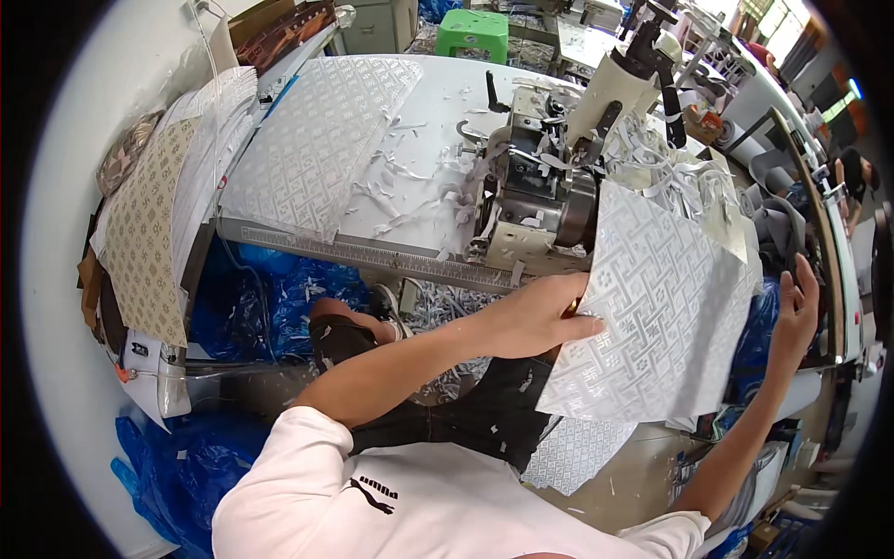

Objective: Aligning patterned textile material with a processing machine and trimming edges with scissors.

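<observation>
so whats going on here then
A person's left hand grips the left edge of a patterned sheet beside the machine. The right hand is raised and open by the sheet's right side, with no grip on it to be seen. More patterned material lies flat on the white table, left of the machine, and pale scraps are strewn on and around the machine and across the table.
</observation>
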Demonstrator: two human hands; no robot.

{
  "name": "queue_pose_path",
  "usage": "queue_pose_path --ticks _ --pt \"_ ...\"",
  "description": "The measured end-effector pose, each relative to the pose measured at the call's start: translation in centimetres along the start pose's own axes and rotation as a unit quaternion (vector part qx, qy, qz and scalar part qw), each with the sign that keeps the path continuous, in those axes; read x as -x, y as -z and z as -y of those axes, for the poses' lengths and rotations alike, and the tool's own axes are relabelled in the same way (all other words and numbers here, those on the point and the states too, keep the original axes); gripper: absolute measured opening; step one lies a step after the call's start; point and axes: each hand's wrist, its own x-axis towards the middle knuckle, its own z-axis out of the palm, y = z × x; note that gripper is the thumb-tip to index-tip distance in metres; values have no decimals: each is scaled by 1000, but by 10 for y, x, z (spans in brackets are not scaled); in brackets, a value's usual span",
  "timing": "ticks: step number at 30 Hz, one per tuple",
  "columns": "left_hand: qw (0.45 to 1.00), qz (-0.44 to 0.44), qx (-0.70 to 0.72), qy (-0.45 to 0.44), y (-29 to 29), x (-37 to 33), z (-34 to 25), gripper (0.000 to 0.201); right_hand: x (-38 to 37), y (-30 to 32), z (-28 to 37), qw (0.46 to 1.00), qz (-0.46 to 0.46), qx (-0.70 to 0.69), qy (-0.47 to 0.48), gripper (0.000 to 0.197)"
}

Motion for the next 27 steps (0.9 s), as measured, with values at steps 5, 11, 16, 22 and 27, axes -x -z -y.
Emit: queue_pose_path --ticks 5,11,16,22,27 --pt "914 42 -375 -151 23 74 -52 23 18 -15 163 904 224 -296 213 61" --pt "958 -54 -281 -14 76 151 -80 27 58 -63 191 764 535 -334 133 35" --pt "974 -222 35 -41 124 227 -41 34 99 -106 238 711 317 -614 -132 26" --pt "856 -496 101 -105 96 215 -3 41 98 -128 270 637 282 -660 -283 31" --pt "887 -459 51 -12 110 192 -12 42 108 -134 280 701 234 -621 -263 36"
